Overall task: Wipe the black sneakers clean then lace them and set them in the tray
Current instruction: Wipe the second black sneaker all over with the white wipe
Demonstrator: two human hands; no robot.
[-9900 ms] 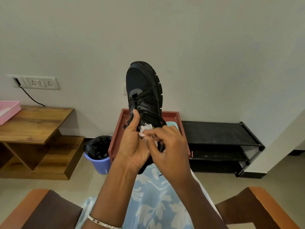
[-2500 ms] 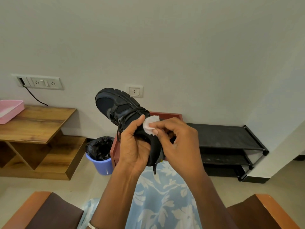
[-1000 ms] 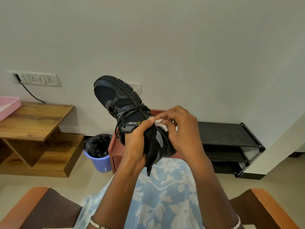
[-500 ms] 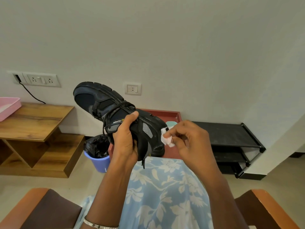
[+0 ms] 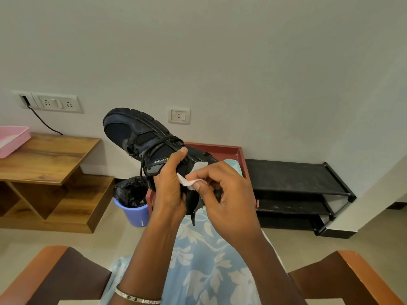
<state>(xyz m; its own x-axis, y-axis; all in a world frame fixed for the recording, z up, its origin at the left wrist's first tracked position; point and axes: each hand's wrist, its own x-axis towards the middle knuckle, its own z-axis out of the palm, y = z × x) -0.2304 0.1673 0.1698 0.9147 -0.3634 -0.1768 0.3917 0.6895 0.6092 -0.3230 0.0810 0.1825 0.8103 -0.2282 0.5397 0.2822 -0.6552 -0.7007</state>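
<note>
Sneaker [image 5: 141, 137]: black, held in the air above the lap, toe pointing up and to the left, tread turned toward the wall.
Label: white letters on the tongue read "CLYMB", upside down from this view, with a small yellow mark beside them.
Laces [image 5: 154, 148]: black, looped loosely across the tongue.
Left hand [image 5: 169, 188]: grip closed around the sneaker's middle, thumb lying up on the tongue just beside the label; a silver bracelet [image 5: 136, 298] is on the wrist.
Right hand [image 5: 226, 194]: grip narrow, thumb and fingers pinching a wipe.
Wipe [image 5: 193, 177]: small, white, crumpled, touching the sneaker's side near the ankle opening.
Tray [image 5: 220, 149]: dark red, behind the sneaker and partly hidden by it; a pale teal thing lies in its right corner, too hidden to name.
Bin [image 5: 134, 210]: blue, lined with a black bag, on the floor left of the tray.
Rack [image 5: 293, 181]: black, low, right of the tray against the wall.
Table [image 5: 48, 155]: wooden, at left, carrying a pink tray [image 5: 13, 139] at the frame's edge.
Wall: a switch panel with a black cable plugged in above the table; a single socket above the sneaker.
</note>
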